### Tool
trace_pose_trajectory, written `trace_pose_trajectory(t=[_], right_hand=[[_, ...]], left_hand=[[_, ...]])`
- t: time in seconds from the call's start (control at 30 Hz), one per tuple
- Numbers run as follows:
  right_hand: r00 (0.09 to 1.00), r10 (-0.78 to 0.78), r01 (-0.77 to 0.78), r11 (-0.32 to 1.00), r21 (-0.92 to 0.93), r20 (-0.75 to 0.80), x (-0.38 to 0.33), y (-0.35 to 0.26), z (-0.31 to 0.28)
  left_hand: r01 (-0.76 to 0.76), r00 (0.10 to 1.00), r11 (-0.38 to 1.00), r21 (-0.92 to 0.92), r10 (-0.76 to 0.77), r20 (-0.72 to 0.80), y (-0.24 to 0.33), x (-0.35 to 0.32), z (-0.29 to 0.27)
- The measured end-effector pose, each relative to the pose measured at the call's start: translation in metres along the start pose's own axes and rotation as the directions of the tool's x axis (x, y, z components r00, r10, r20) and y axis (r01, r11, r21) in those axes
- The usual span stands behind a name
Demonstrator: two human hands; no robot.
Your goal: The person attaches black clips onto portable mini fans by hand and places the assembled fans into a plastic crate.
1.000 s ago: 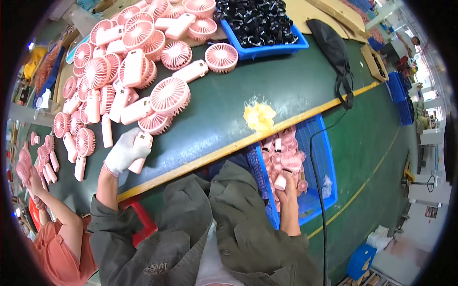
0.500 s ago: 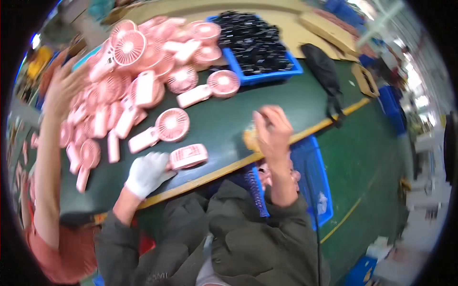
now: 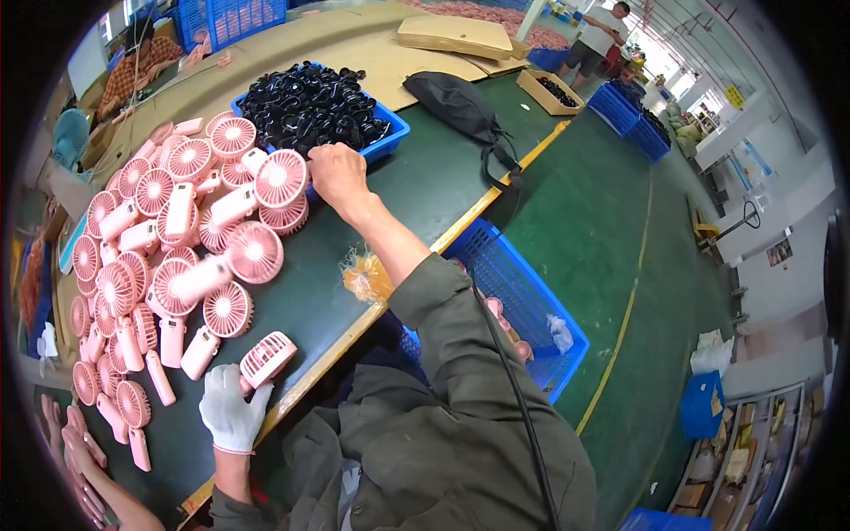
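My left hand point(image 3: 234, 414), in a white glove, is closed round the handle of a pink handheld fan point(image 3: 268, 358) near the table's front edge. The fan's slatted head points away from me. My bare right hand point(image 3: 339, 180) is at the near corner of a blue tray point(image 3: 384, 149) heaped with small glossy black parts point(image 3: 305, 104). Its fingers are curled down, and whatever they grip is hidden under the hand. Just left of it lies a large pile of pink handheld fans point(image 3: 181, 217).
A tangled yellowish bundle point(image 3: 365, 274) rests by the wooden table edge point(image 3: 332, 354). Behind the tray's right side lies a black bag point(image 3: 456, 106). Below the edge stands a blue crate point(image 3: 553, 354) with pink pieces. Another person's arm point(image 3: 111, 487) is at lower left.
My right hand has moved from near the table edge forward and left to the tray of black parts. The left hand still holds the fan. My view has turned right; the co-worker's raised arm has dropped.
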State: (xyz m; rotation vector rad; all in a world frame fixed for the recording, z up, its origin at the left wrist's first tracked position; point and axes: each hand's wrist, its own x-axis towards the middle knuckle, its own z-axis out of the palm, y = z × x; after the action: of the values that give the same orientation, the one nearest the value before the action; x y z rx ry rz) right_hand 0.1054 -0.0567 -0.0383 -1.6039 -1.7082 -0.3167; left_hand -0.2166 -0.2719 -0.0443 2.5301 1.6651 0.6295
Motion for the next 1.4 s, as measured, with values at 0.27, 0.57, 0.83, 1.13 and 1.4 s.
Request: trace_pose_trajectory(t=[0.27, 0.57, 0.83, 1.13, 1.4], right_hand=[[0.919, 0.381, -0.198, 0.670, 0.716, -0.102, -0.035, -0.045, -0.014], [0.848, 0.499, -0.333, 0.243, 0.911, 0.177, -0.152, -0.108, -0.071], [0.967, 0.170, -0.234, 0.314, 0.920, 0.188, -0.207, -0.163, -0.093], [0.781, 0.022, -0.594, -0.282, 0.753, 0.624, -0.202, -0.189, -0.094], [0.714, 0.067, -0.679, -0.177, 0.712, 0.697, -0.201, -0.204, -0.087]], left_hand=[[-0.007, 0.996, 0.999, 0.045, 0.002, 0.092, -0.021, -0.008, 0.006], [-0.062, 0.994, 0.998, -0.015, 0.060, -0.089, -0.021, -0.011, 0.006], [0.138, 0.849, -0.228, -0.964, -0.474, 0.233, -0.027, -0.049, 0.023], [0.278, 0.831, -0.187, -0.942, -0.446, 0.334, 0.018, -0.028, -0.007], [0.368, 0.880, 0.115, -0.922, -0.363, 0.306, 0.025, -0.015, -0.021]])
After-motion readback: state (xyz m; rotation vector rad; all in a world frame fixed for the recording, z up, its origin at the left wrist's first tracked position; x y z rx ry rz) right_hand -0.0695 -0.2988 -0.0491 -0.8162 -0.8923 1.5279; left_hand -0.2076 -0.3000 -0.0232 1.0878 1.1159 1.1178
